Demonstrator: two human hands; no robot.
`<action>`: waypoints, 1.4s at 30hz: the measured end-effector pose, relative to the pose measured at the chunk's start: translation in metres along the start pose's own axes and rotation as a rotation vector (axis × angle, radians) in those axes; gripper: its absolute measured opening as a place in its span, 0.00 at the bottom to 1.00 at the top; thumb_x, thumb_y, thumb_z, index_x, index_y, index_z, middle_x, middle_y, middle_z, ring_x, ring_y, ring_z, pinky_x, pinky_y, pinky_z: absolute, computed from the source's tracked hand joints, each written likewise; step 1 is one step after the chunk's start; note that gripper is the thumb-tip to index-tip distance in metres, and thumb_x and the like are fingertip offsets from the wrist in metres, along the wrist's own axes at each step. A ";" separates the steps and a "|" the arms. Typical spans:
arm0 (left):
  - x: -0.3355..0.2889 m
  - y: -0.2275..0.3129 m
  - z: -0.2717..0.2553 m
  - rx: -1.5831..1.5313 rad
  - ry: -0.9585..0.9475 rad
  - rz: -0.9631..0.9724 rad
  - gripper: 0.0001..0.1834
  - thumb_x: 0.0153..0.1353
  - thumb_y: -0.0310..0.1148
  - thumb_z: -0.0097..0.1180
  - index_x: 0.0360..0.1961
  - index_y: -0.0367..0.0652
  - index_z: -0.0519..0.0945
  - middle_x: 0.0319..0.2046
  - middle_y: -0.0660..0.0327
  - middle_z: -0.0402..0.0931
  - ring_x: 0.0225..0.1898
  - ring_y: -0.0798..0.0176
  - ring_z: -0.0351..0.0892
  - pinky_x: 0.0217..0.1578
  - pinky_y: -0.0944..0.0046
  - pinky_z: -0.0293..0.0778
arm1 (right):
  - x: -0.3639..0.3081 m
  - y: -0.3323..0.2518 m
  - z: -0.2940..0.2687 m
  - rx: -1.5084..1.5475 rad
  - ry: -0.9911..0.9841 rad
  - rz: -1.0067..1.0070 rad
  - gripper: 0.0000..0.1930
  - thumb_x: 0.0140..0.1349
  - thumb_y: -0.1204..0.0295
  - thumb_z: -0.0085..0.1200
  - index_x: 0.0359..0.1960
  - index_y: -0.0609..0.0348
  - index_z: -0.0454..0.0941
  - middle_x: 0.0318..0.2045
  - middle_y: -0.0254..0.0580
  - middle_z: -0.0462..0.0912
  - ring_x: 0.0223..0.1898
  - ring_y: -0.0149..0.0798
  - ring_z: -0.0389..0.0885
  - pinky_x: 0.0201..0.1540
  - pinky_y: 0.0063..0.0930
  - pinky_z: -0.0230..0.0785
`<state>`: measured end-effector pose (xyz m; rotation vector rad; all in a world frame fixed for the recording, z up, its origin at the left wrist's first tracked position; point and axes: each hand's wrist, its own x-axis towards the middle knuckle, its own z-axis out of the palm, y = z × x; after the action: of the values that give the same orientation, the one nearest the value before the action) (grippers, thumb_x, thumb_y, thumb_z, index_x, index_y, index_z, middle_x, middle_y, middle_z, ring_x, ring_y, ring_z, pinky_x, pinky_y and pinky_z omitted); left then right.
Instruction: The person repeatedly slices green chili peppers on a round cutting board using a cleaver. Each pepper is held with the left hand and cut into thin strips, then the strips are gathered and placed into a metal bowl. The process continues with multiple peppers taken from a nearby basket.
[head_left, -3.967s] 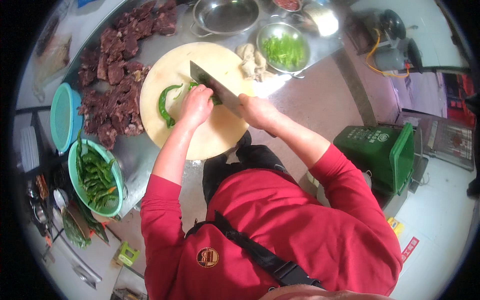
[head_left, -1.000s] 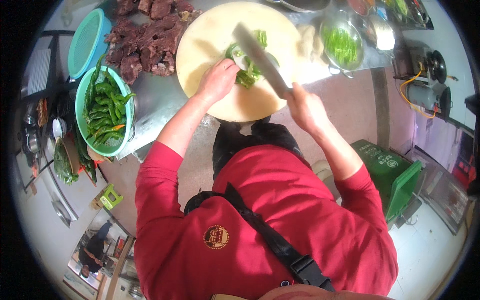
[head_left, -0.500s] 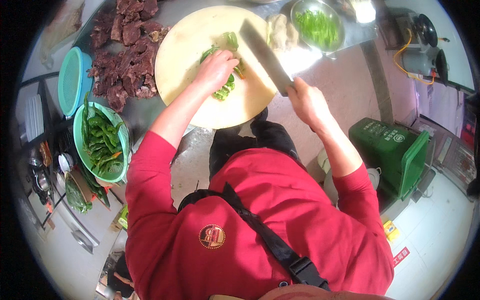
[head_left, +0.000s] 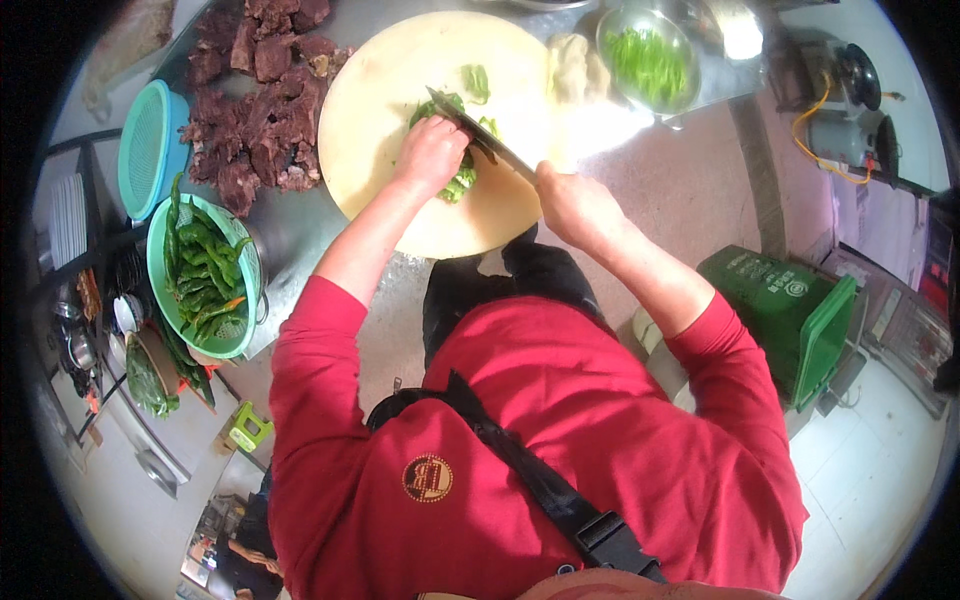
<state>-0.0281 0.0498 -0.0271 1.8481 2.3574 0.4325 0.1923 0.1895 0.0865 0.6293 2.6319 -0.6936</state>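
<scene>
A cleaver (head_left: 490, 141) is gripped by its handle in my right hand (head_left: 580, 208). Its blade slants up and left across cut green peppers (head_left: 457, 185) on the round cutting board (head_left: 375, 75). My left hand (head_left: 432, 155) is pressed over the peppers with curled fingers, right beside the blade. Part of the peppers is hidden under that hand. A separate green pepper piece (head_left: 476, 84) lies farther up on the board.
Chunks of dark red meat (head_left: 255, 130) lie left of the board. A turquoise basket of whole green peppers (head_left: 155, 262) and another turquoise basket (head_left: 150, 145) stand farther left. A metal bowl of sliced green pepper (head_left: 648, 60) is at upper right. A green bin (head_left: 765, 290) stands right.
My right hand has brought the cleaver left and down, from above the board's right side onto the peppers beside my left hand. The left hand stays over the peppers.
</scene>
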 end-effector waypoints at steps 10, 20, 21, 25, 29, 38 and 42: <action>0.096 -0.004 -0.039 -0.127 -0.293 0.274 0.27 0.65 0.49 0.62 0.56 0.39 0.82 0.57 0.44 0.79 0.61 0.39 0.77 0.63 0.45 0.74 | -0.056 0.042 -0.004 0.569 0.364 0.384 0.13 0.76 0.64 0.52 0.45 0.64 0.74 0.30 0.68 0.84 0.36 0.68 0.87 0.37 0.54 0.76; -0.017 -0.029 -0.044 0.165 -0.309 0.483 0.46 0.57 0.63 0.66 0.73 0.52 0.72 0.59 0.57 0.75 0.62 0.51 0.72 0.66 0.47 0.62 | -0.062 0.048 0.019 0.566 0.148 0.427 0.14 0.74 0.63 0.53 0.40 0.65 0.76 0.26 0.60 0.82 0.31 0.58 0.84 0.36 0.50 0.74; -0.019 -0.026 -0.038 0.181 -0.321 0.407 0.45 0.58 0.64 0.65 0.72 0.53 0.72 0.55 0.59 0.76 0.59 0.53 0.74 0.64 0.48 0.64 | -0.057 0.047 0.019 0.525 0.146 0.393 0.14 0.74 0.63 0.54 0.40 0.64 0.76 0.29 0.68 0.83 0.35 0.70 0.85 0.40 0.57 0.75; -0.028 0.015 -0.016 0.245 -0.173 -0.234 0.41 0.62 0.65 0.61 0.70 0.53 0.75 0.50 0.58 0.77 0.52 0.55 0.76 0.50 0.51 0.70 | -0.034 0.041 0.009 0.244 0.183 0.187 0.13 0.74 0.63 0.51 0.41 0.62 0.74 0.29 0.69 0.84 0.35 0.70 0.85 0.41 0.62 0.75; -0.019 0.059 -0.004 0.023 0.079 -0.625 0.45 0.58 0.62 0.69 0.71 0.48 0.73 0.57 0.50 0.74 0.61 0.45 0.72 0.59 0.44 0.70 | -0.003 0.027 0.000 -0.009 0.141 0.131 0.12 0.74 0.63 0.47 0.43 0.59 0.74 0.29 0.67 0.84 0.35 0.69 0.86 0.43 0.62 0.77; -0.032 0.020 -0.036 -0.279 0.051 -0.589 0.61 0.54 0.61 0.75 0.78 0.34 0.59 0.78 0.37 0.54 0.79 0.37 0.53 0.78 0.42 0.53 | 0.008 0.006 -0.017 -0.104 0.094 -0.010 0.12 0.75 0.64 0.46 0.43 0.59 0.76 0.33 0.62 0.86 0.37 0.66 0.87 0.44 0.60 0.79; -0.035 0.052 -0.009 -0.066 0.004 -0.597 0.58 0.53 0.57 0.76 0.76 0.34 0.61 0.75 0.38 0.59 0.77 0.38 0.57 0.76 0.38 0.55 | 0.008 0.010 -0.017 -0.111 0.066 -0.036 0.12 0.75 0.63 0.46 0.43 0.59 0.76 0.33 0.62 0.86 0.38 0.67 0.87 0.45 0.60 0.79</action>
<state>0.0269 0.0258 -0.0060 1.0295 2.6885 0.4278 0.1866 0.2090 0.0931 0.5842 2.7268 -0.5407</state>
